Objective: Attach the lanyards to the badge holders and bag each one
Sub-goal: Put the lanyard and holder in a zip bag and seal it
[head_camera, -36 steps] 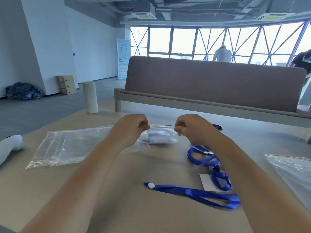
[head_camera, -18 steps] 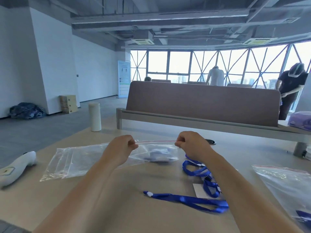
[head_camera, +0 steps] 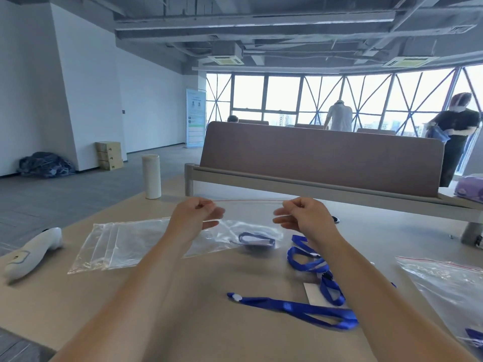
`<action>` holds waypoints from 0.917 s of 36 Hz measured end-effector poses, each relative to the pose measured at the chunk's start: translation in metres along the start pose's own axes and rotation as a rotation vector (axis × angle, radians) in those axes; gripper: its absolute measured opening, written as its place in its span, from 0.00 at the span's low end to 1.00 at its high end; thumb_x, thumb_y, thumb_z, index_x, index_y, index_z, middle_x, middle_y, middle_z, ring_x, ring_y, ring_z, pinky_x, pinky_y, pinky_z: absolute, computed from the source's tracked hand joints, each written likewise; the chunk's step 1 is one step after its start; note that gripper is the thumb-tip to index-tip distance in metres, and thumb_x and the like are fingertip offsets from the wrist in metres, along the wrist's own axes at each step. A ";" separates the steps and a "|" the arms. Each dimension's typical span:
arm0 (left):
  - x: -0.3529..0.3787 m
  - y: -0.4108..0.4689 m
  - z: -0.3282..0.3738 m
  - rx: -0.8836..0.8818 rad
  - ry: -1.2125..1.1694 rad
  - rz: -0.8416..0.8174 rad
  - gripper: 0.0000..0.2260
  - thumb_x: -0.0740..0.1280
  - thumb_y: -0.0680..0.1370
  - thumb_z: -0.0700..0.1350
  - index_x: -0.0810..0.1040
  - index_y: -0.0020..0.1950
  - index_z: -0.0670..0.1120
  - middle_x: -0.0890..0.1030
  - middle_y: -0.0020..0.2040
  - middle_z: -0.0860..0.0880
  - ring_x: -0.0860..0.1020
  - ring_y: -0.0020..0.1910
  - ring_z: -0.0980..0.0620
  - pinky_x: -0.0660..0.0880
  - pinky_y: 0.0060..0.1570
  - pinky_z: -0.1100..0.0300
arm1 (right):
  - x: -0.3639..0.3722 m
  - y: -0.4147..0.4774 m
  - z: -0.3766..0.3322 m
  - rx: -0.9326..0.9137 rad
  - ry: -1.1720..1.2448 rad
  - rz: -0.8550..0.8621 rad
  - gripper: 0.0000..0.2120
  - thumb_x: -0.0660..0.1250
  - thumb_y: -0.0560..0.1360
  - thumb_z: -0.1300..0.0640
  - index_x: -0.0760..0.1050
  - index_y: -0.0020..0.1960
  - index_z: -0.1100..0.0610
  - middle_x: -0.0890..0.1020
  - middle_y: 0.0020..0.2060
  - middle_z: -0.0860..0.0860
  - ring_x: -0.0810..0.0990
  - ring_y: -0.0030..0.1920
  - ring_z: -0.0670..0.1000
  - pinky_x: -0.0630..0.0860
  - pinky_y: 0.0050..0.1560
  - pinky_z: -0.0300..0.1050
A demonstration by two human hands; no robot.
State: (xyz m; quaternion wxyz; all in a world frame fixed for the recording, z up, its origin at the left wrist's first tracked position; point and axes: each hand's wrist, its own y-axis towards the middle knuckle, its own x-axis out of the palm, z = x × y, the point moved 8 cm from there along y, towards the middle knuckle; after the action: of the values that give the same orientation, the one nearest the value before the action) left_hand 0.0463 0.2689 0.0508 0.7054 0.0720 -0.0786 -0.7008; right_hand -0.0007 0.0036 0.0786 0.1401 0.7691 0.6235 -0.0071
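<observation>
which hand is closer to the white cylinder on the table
Left. The left hand pinches the bag's top edge just right of and nearer the camera than the white cylinder; the right hand holds the far end, further right.

Inside the clear zip bag point(head_camera: 251, 231), the bundled lanyard and badge holder point(head_camera: 257, 240) blur together, so the clip joint cannot be made out. Right of the bag, the right forearm point(head_camera: 347, 259) covers part of a loose blue lanyard point(head_camera: 305, 259) and of the white card point(head_camera: 313, 296). Far right of the bag, another bag point(head_camera: 449, 286) runs off the frame edge, its blue contents point(head_camera: 474, 335) cut short. Far left of the bag, the white handheld device point(head_camera: 31, 253) shows a mark too small to read.
</observation>
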 end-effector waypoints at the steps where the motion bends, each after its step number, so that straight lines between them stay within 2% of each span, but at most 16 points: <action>1: 0.001 0.003 0.004 0.015 -0.023 0.008 0.07 0.64 0.82 0.37 0.79 0.54 0.34 0.87 0.45 0.43 0.86 0.45 0.48 0.82 0.48 0.56 | -0.001 0.004 -0.001 -0.005 0.008 0.010 0.07 0.62 0.81 0.59 0.77 0.51 0.62 0.86 0.43 0.55 0.87 0.42 0.53 0.82 0.47 0.47; 4: 0.004 0.012 0.023 0.079 -0.040 0.036 0.07 0.65 0.81 0.36 0.79 0.53 0.33 0.86 0.45 0.41 0.85 0.44 0.47 0.82 0.50 0.55 | -0.006 0.017 -0.013 -0.047 0.037 0.043 0.08 0.63 0.81 0.58 0.77 0.51 0.62 0.86 0.43 0.55 0.86 0.43 0.53 0.82 0.49 0.50; 8: 0.007 0.023 0.060 0.171 -0.075 0.067 0.05 0.66 0.81 0.38 0.80 0.50 0.38 0.86 0.42 0.43 0.85 0.44 0.47 0.82 0.49 0.56 | -0.016 0.026 -0.051 -0.153 0.081 0.113 0.07 0.64 0.80 0.58 0.78 0.51 0.62 0.86 0.41 0.56 0.86 0.43 0.54 0.82 0.48 0.48; 13: 0.011 0.031 0.105 0.247 -0.130 0.122 0.05 0.66 0.81 0.39 0.81 0.50 0.38 0.86 0.43 0.42 0.86 0.44 0.47 0.82 0.49 0.57 | -0.027 0.029 -0.100 -0.261 0.136 0.170 0.05 0.66 0.79 0.60 0.78 0.49 0.63 0.86 0.39 0.57 0.86 0.41 0.54 0.82 0.43 0.43; 18: 0.021 0.024 0.137 0.304 -0.144 0.131 0.05 0.68 0.80 0.40 0.82 0.48 0.39 0.87 0.42 0.45 0.86 0.45 0.48 0.81 0.53 0.54 | -0.044 0.019 -0.129 -0.299 0.175 0.209 0.04 0.67 0.79 0.60 0.78 0.47 0.61 0.86 0.39 0.57 0.86 0.42 0.56 0.82 0.45 0.47; 22: 0.037 0.009 0.155 0.324 -0.193 0.098 0.07 0.67 0.80 0.39 0.81 0.50 0.35 0.86 0.44 0.41 0.86 0.45 0.45 0.82 0.49 0.55 | -0.067 -0.004 -0.143 -0.295 0.179 0.264 0.05 0.67 0.79 0.59 0.76 0.49 0.61 0.86 0.39 0.57 0.86 0.39 0.56 0.83 0.41 0.46; 26: 0.058 -0.011 0.168 0.334 -0.238 0.024 0.05 0.67 0.80 0.39 0.80 0.47 0.38 0.86 0.43 0.40 0.85 0.45 0.44 0.82 0.48 0.52 | -0.094 -0.038 -0.150 -0.313 0.149 0.318 0.05 0.67 0.79 0.59 0.76 0.51 0.61 0.86 0.40 0.54 0.86 0.37 0.56 0.82 0.42 0.47; 33: 0.107 -0.056 0.186 0.352 -0.232 -0.111 0.04 0.67 0.80 0.39 0.81 0.47 0.40 0.86 0.41 0.45 0.84 0.41 0.50 0.82 0.41 0.58 | -0.152 -0.099 -0.154 -0.328 0.108 0.434 0.06 0.68 0.78 0.57 0.76 0.51 0.60 0.86 0.40 0.54 0.86 0.37 0.57 0.82 0.43 0.50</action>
State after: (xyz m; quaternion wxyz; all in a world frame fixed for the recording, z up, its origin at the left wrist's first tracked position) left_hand -0.0472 0.1635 0.2215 0.6286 0.1169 -0.2762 -0.7176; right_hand -0.1547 -0.0888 0.2342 0.2277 0.8509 0.4436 0.1651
